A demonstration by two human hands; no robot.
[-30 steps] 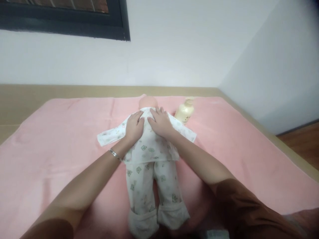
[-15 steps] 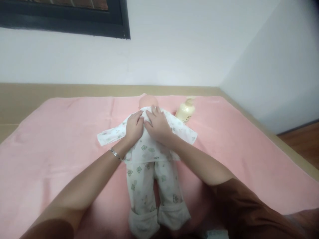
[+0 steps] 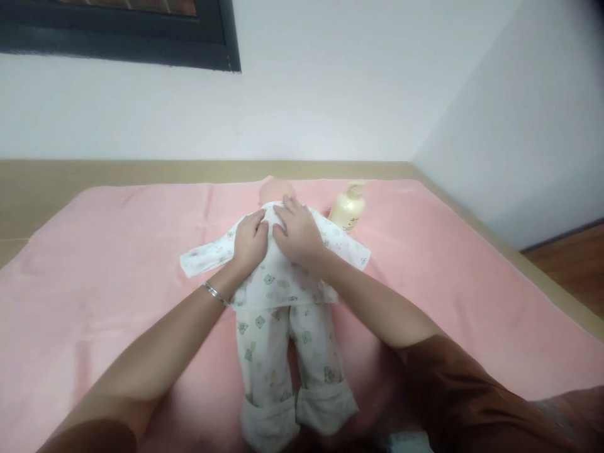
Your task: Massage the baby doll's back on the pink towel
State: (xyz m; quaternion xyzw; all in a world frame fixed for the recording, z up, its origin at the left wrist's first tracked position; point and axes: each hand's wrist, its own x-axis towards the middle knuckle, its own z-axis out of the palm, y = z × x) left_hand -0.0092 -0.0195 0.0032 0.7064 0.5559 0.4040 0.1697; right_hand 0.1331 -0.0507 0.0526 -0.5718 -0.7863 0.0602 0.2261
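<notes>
A baby doll [image 3: 277,190] lies face down, the back of its bald head at the far end. It wears a white printed top [image 3: 278,283] with the sleeves spread out and matching trousers [image 3: 267,352] with turned-up cuffs. My left hand [image 3: 250,239] rests flat on the left side of the doll's upper back, a silver bangle on the wrist. On the right side of the upper back lies my right hand [image 3: 299,233], its fingers stretched toward the neck. Both hands are open and press on the cloth, thumbs close to the doll's midline.
A cream pump bottle [image 3: 348,207] stands just right of the doll's head. Under everything spreads a pink cloth [image 3: 132,264] over a beige padded surface [image 3: 28,182]. A white wall [image 3: 325,94] and a dark window frame [image 3: 207,38] are behind.
The whole view has shifted slightly, so everything appears a little further left. Both hands stay on the doll's upper back, with hardly any visible movement.
</notes>
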